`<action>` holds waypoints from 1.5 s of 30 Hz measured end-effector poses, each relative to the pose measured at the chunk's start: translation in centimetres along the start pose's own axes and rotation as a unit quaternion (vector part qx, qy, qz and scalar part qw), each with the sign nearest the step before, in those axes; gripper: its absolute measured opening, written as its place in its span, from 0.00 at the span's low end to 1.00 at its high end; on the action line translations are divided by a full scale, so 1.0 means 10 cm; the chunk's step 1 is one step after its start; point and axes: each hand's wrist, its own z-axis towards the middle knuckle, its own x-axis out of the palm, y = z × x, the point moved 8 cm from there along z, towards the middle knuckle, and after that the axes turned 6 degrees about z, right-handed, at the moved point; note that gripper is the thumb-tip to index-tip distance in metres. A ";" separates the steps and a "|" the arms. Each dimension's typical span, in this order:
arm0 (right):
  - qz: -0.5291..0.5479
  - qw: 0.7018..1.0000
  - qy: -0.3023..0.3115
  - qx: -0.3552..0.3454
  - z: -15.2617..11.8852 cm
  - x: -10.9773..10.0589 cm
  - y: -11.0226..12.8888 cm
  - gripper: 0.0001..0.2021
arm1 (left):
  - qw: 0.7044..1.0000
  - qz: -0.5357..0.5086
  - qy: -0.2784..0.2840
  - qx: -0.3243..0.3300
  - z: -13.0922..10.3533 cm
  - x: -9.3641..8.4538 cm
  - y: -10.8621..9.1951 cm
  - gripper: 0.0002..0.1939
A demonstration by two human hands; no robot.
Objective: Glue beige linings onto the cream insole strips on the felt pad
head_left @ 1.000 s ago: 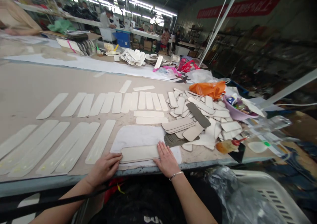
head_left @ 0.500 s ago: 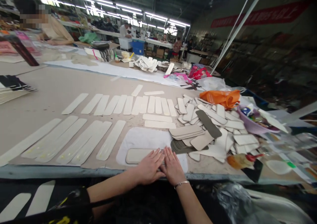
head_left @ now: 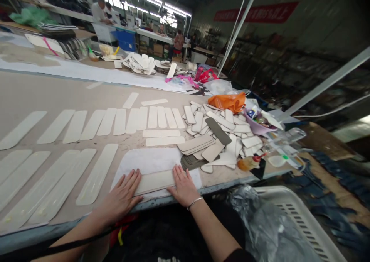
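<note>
Near the table's front edge, a long pale panel with rounded corners lies on a white sheet. My left hand rests flat on its left end, fingers stretched out. Flat on its right end lies my right hand, fingers extended, with a bracelet at the wrist. My hands cover both ends of the panel. Just beyond my right hand is a stack of grey-beige panels, with a dark grey panel on top of the pile behind it.
Rows of pale strips cover the table on the left, some with yellowish smears. At right are a heap of edged pieces, an orange bag, a purple basin and a red-tipped bottle. A white plastic basket stands below the table edge.
My hands were together at the panel's right part; now they are apart, the left at its left end and the right at its right end. The camera view has turned right.
</note>
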 end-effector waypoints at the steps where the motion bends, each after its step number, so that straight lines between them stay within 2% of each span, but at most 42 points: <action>1: 0.000 1.000 -0.011 0.003 0.01 -0.04 0.10 0.40 | 1.000 0.005 -0.012 0.005 0.01 0.00 -0.02 0.39; 3: 0.006 0.999 -0.035 -0.020 0.04 -0.07 0.39 0.40 | 0.999 0.011 -0.034 0.010 0.01 0.00 -0.04 0.39; 6: 0.032 0.993 -0.036 -0.109 0.10 0.04 0.91 0.38 | 0.999 0.009 -0.051 0.013 -0.01 0.02 -0.03 0.38; 8: 0.045 0.989 -0.026 -0.142 0.11 0.13 1.05 0.38 | 0.999 0.000 -0.051 0.011 -0.03 0.03 -0.01 0.37; 9: 0.048 0.988 -0.021 -0.144 0.11 0.16 1.04 0.37 | 0.999 -0.004 -0.048 0.009 -0.03 0.04 -0.01 0.37; 11: 0.049 0.991 -0.013 -0.124 0.08 0.17 0.84 0.37 | 0.999 -0.009 -0.037 0.004 -0.03 0.06 0.00 0.37; 15: 0.032 0.999 -0.014 -0.019 -0.05 0.06 0.11 0.37 | 1.000 -0.016 -0.022 -0.008 -0.03 0.09 0.02 0.38; 18: 0.013 0.999 -0.020 0.036 -0.15 -0.01 -0.23 0.36 | 0.999 -0.011 -0.033 -0.012 -0.04 0.12 0.03 0.38; 23: 0.030 0.997 -0.034 0.056 -0.18 0.00 -0.24 0.37 | 0.998 0.011 -0.066 -0.002 -0.08 0.20 0.05 0.38; 26: 0.045 0.996 -0.045 0.068 -0.18 -0.01 -0.20 0.38 | 0.998 0.005 -0.056 -0.018 -0.08 0.23 0.08 0.36; 29: 0.049 0.995 -0.049 0.070 -0.20 -0.05 -0.17 0.37 | 0.998 0.007 -0.052 -0.039 0.02 0.16 0.07 0.35; 31: 0.053 0.995 -0.050 0.068 -0.22 -0.08 -0.16 0.36 | 0.998 0.010 -0.066 -0.022 0.12 0.08 -0.03 0.34; 35: 0.074 0.993 -0.067 0.062 -0.23 -0.09 -0.15 0.35 | 0.991 0.015 -0.113 0.065 0.28 -0.01 -0.32 0.32; 38: 0.078 0.983 -0.114 0.121 -0.21 -0.11 -0.25 0.32 | 0.987 0.018 -0.133 0.083 0.29 0.04 -0.40 0.32; 41: 0.080 0.963 -0.160 0.203 -0.17 -0.15 -0.39 0.32 | 0.990 0.015 -0.117 0.080 0.29 0.14 -0.40 0.32; 43: 0.104 0.952 -0.164 0.237 -0.11 -0.16 -0.47 0.34 | 0.989 0.021 -0.122 0.083 0.28 0.14 -0.40 0.33; 45: 0.149 0.944 -0.147 0.256 -0.06 -0.15 -0.54 0.28 | 0.986 0.027 -0.140 0.086 0.27 0.07 -0.40 0.35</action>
